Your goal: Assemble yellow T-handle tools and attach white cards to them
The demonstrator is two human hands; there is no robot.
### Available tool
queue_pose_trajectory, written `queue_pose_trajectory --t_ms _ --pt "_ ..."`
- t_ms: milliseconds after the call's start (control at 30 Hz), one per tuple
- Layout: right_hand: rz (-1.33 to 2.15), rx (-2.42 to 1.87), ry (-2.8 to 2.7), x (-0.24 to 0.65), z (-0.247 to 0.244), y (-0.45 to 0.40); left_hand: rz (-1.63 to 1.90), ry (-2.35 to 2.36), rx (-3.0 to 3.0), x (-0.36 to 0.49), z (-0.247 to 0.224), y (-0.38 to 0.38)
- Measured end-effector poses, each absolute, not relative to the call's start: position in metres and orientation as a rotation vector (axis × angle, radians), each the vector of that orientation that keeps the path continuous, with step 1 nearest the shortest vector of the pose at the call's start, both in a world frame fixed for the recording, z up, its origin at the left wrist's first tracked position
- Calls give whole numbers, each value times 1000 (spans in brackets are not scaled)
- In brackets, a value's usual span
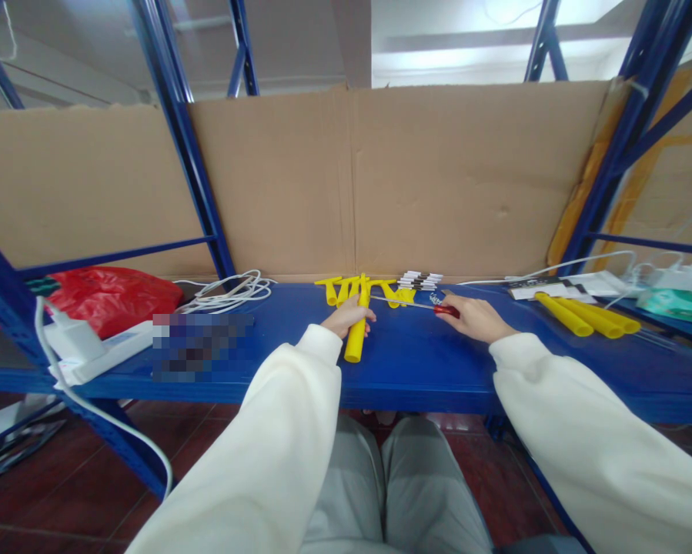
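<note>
My left hand point(346, 316) is wrapped round a yellow tube-shaped handle point(355, 343), which stands tilted over the blue shelf with its thick end toward me. A red-handled screwdriver point(446, 311) is gripped in my right hand point(473, 317). Its long thin shaft points left, and the tip meets or passes close to the upper part of the yellow piece; contact cannot be made out. Behind my left hand lie several similar yellow pieces point(330, 292) with crosswise ends. Small metal parts, perhaps screws point(435, 298), lie near the screwdriver.
Black-and-white strips point(419, 281) are stacked at the back. Yellow tubes point(565, 314) lie at right. On the left are a white cable point(235, 292), a power strip point(120, 342) and a red plastic bag point(108, 296). Cardboard point(438, 177) walls the back; blue posts point(192, 154) frame the shelf point(426, 358).
</note>
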State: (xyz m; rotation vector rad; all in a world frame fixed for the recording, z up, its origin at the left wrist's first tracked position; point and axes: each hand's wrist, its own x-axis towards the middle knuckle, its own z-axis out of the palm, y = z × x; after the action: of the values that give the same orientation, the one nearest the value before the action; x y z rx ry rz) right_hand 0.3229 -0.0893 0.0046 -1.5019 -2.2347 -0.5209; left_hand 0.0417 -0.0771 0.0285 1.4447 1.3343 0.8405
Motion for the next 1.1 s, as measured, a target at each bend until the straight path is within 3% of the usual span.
queue_pose_trajectory --t_ms 533,833,1100 --pt "-549 -1479 -2241 323 5 -90 827 1338 1397 42 30 -76" --pt "-364 -1470 -2246 321 5 -89 855 1310 1374 40 29 -76" --pt "-470 -1481 -2253 324 5 -89 854 1303 1358 40 29 -76"
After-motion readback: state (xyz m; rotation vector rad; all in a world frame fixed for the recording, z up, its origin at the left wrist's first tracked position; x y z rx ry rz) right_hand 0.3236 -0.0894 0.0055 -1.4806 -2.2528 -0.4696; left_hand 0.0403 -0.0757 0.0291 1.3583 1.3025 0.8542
